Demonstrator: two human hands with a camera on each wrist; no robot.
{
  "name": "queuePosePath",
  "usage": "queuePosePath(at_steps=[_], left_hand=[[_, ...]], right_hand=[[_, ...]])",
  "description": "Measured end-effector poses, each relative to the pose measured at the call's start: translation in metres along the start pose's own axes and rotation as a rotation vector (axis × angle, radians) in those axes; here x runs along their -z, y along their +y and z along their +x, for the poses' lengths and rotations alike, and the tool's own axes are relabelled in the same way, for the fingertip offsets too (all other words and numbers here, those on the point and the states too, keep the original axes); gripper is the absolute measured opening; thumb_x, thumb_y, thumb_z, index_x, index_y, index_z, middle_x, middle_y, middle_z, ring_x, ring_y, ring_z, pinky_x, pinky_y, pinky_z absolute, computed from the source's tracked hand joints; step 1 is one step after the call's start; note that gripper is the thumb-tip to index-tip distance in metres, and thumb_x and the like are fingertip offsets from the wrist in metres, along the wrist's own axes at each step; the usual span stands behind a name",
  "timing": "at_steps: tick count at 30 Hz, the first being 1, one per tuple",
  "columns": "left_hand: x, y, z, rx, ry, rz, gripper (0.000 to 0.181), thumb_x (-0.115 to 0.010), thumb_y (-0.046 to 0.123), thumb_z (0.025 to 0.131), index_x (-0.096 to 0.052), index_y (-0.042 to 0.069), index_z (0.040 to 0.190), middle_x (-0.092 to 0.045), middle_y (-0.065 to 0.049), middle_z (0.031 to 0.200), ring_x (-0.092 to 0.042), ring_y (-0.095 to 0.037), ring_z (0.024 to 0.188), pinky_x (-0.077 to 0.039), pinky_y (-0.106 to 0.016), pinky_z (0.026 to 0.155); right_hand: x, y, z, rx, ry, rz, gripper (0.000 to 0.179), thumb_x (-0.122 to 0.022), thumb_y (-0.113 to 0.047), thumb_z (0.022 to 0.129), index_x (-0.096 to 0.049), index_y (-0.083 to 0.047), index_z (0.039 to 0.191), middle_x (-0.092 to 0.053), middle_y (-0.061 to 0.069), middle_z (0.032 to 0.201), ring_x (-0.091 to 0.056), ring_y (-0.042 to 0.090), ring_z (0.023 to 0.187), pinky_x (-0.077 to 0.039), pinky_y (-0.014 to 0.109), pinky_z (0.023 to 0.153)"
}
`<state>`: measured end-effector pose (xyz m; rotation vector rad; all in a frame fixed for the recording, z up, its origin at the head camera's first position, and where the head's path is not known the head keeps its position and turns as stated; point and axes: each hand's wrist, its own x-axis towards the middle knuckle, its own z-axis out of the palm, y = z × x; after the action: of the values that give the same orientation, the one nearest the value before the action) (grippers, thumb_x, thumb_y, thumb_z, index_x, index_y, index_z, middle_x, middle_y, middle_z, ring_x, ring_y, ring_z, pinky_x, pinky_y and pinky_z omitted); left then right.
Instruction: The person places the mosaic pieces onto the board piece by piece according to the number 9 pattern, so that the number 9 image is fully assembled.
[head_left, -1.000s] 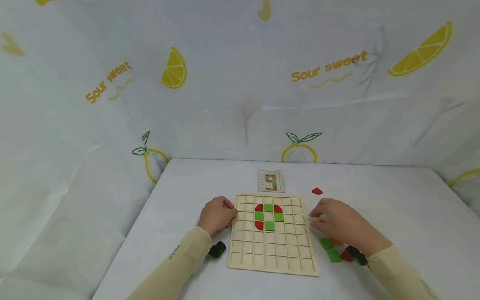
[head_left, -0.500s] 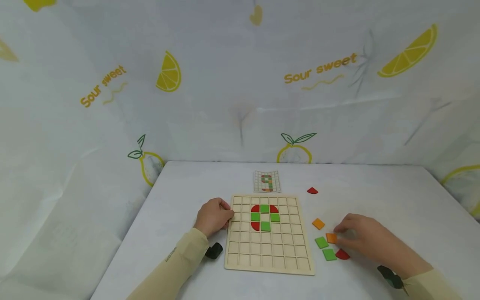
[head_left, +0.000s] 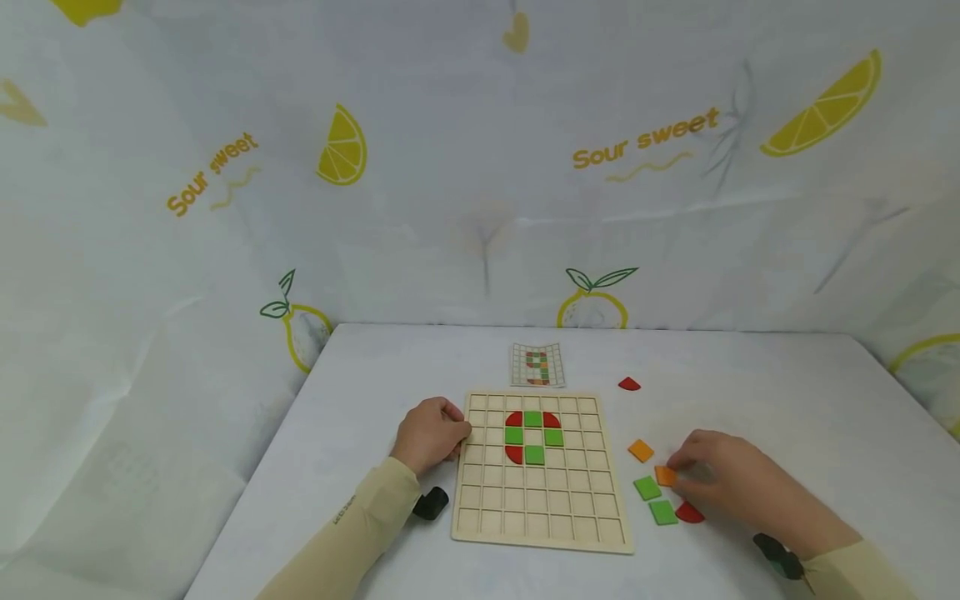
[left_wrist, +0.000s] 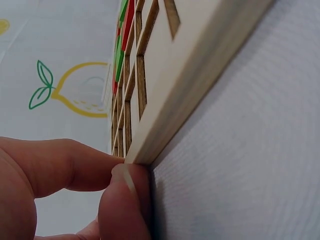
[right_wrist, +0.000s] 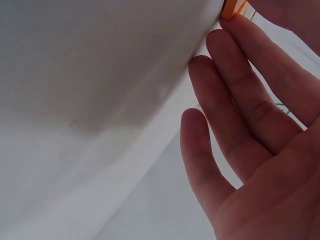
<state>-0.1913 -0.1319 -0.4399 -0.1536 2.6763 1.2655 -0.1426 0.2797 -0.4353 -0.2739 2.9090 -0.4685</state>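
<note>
A wooden grid board (head_left: 547,504) lies on the table, with red quarter-round tiles and green square tiles in a ring in its cells. At its left edge, my left hand (head_left: 431,435) pinches the rim between thumb and forefinger (left_wrist: 92,167). To the right of the board, my right hand (head_left: 738,483) has thumb and forefinger at the edges of an orange square tile (head_left: 664,476) on the table. The other fingers (right_wrist: 220,107) stretch out loosely below. Around this tile lie another orange tile (head_left: 641,451), two green square tiles (head_left: 647,488) and a red quarter-round tile (head_left: 689,512).
Behind the board lies a small pattern card (head_left: 537,365) showing a coloured figure on a grid. One more red tile (head_left: 629,384) rests right of the card. A white sheet with printed lemons (head_left: 592,308) hangs behind the table (head_left: 787,375).
My right hand has moved right and toward me, from beside the board to the orange tile, uncovering the other orange tile. My left hand has stayed at the board's edge.
</note>
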Motion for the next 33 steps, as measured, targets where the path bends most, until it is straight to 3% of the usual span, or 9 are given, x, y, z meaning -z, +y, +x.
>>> queuePosePath(at_steps=[9, 18, 27, 33], left_hand=[[0.001, -0.001, 0.0, 0.0, 0.0, -0.001, 0.011, -0.074, 0.017, 0.093, -0.069, 0.009, 0.099, -0.07, 0.0, 0.068, -0.065, -0.013, 0.058, -0.048, -0.026, 0.057], [-0.001, 0.0, 0.001, 0.011, 0.005, -0.005, 0.012, -0.075, 0.018, 0.093, -0.069, 0.009, 0.099, -0.071, -0.001, 0.07, -0.066, -0.012, 0.059, -0.049, -0.025, 0.056], [-0.002, -0.002, 0.002, 0.015, -0.001, -0.004, 0.012, -0.074, 0.018, 0.093, -0.069, 0.009, 0.099, -0.071, -0.001, 0.072, -0.066, -0.013, 0.059, -0.05, -0.025, 0.057], [-0.001, -0.001, 0.003, 0.011, 0.003, 0.005, 0.012, -0.075, 0.018, 0.093, -0.069, 0.01, 0.099, -0.071, -0.001, 0.071, -0.066, -0.013, 0.059, -0.049, -0.026, 0.057]], right_hand=[[0.009, -0.014, 0.005, 0.124, 0.051, 0.003, 0.014, -0.09, -0.03, 0.087, -0.082, -0.027, 0.099, -0.069, -0.016, 0.093, -0.062, 0.007, 0.09, -0.057, 0.031, 0.08], [0.015, -0.045, 0.022, 0.179, 0.053, 0.034, 0.018, -0.091, -0.034, 0.087, -0.082, -0.027, 0.101, -0.069, -0.014, 0.096, -0.062, 0.01, 0.091, -0.058, 0.033, 0.082], [0.005, -0.075, 0.044, 0.255, 0.027, 0.034, 0.009, -0.088, -0.031, 0.09, -0.082, -0.029, 0.098, -0.066, -0.015, 0.094, -0.059, 0.009, 0.088, -0.054, 0.033, 0.082], [-0.001, -0.092, 0.053, 0.257, 0.007, 0.043, 0.011, -0.088, -0.034, 0.09, -0.082, -0.03, 0.098, -0.066, -0.016, 0.096, -0.059, 0.007, 0.09, -0.056, 0.033, 0.085]])
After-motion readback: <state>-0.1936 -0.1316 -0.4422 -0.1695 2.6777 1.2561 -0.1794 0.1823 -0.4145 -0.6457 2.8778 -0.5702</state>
